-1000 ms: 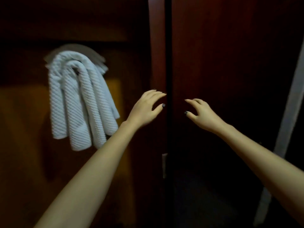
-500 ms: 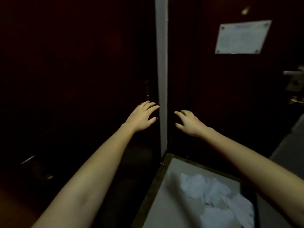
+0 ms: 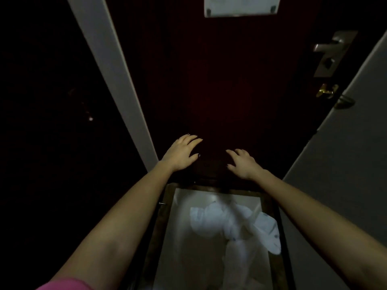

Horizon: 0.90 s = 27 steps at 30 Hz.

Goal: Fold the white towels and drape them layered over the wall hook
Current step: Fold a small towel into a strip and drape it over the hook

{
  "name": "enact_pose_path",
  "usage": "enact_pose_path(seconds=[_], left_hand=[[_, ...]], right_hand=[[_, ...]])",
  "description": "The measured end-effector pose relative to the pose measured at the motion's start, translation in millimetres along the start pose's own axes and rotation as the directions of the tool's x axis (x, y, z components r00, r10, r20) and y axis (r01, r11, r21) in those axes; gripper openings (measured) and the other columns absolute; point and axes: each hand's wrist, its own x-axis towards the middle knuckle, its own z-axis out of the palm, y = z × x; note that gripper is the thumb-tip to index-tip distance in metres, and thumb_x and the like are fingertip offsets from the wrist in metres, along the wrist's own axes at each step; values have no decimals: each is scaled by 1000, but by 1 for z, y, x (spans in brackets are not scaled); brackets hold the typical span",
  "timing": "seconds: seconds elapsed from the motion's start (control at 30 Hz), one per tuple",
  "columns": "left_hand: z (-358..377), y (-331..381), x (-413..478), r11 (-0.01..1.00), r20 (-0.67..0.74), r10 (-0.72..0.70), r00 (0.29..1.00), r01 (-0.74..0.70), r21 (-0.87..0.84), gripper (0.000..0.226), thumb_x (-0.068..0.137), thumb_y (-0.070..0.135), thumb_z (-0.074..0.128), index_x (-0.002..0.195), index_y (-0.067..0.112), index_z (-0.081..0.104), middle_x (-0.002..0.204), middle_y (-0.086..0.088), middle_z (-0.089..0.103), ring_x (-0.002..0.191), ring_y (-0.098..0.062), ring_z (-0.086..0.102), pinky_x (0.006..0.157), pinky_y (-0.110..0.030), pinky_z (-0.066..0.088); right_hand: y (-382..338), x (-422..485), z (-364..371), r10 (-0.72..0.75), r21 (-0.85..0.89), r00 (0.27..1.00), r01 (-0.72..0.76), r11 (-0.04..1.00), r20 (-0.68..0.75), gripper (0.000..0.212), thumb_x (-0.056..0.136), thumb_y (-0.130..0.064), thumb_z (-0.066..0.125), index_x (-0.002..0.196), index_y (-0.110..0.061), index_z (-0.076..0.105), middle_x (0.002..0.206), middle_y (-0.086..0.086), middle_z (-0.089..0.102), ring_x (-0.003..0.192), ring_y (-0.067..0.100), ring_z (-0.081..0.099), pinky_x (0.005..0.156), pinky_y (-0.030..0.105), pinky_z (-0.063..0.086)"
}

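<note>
The door point(image 3: 226, 84) looks like dark, matt wood, with a brushed metal handle point(image 3: 328, 47) and a brassy latch point(image 3: 325, 92). Soft white cloth towels point(image 3: 234, 222) lie crumpled in a wood-rimmed bin point(image 3: 165, 197) with a smooth pale lining.

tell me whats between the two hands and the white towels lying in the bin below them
In the head view, only the bin's dark wooden rim and a strip of its pale liner separate the left hand and right hand from the white towels.

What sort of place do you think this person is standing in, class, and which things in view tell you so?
Probably a hotel room entryway: a dark door bearing a posted notice, a lever handle with a brass latch below, and white towels in a wooden-rimmed bin.
</note>
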Motion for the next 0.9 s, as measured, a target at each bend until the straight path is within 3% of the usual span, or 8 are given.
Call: enact_pose_path(seconds=[0.27,0.47,0.63,0.8,0.9], left_hand=[[204,-41,81,997,111,21,994,-13,-75,58,99,39,47,152,25,27,157,-1,27,147,-21,14,118,-37,14],[408,-84,115,994,148,35,988,-19,-103,53,98,34,48,149,22,35,152,-3,36,143,-21,23,115,-37,20],[562,-127,155,985,110,64,992,-46,-167,42,98,29,48,140,22,48,140,-2,49,133,-18,37,104,-30,31],[705,-173,189,935,111,-47,993,83,-346,40,96,31,56,136,25,52,136,-2,53,128,-21,45,97,-28,33],[776,-191,199,850,136,-153,979,200,-487,42,97,29,57,138,21,51,138,-4,54,126,-21,49,95,-26,36]], right_hand=[[98,73,146,146,57,984,-152,987,106,66,101,-38,47,156,-21,16,159,15,21,146,35,17,117,51,25],[156,143,314,217,82,968,-228,970,130,65,101,-40,47,155,-16,19,159,13,22,145,35,20,115,48,27],[199,221,464,190,108,974,-204,973,127,65,101,-37,48,155,-14,20,158,13,26,143,34,26,113,45,31],[235,303,590,185,218,975,-208,954,121,64,101,-31,51,154,-10,23,156,16,32,140,33,35,113,37,31],[249,342,656,194,305,976,-217,927,104,64,100,-30,53,153,-7,25,156,16,32,141,31,36,112,33,29]])
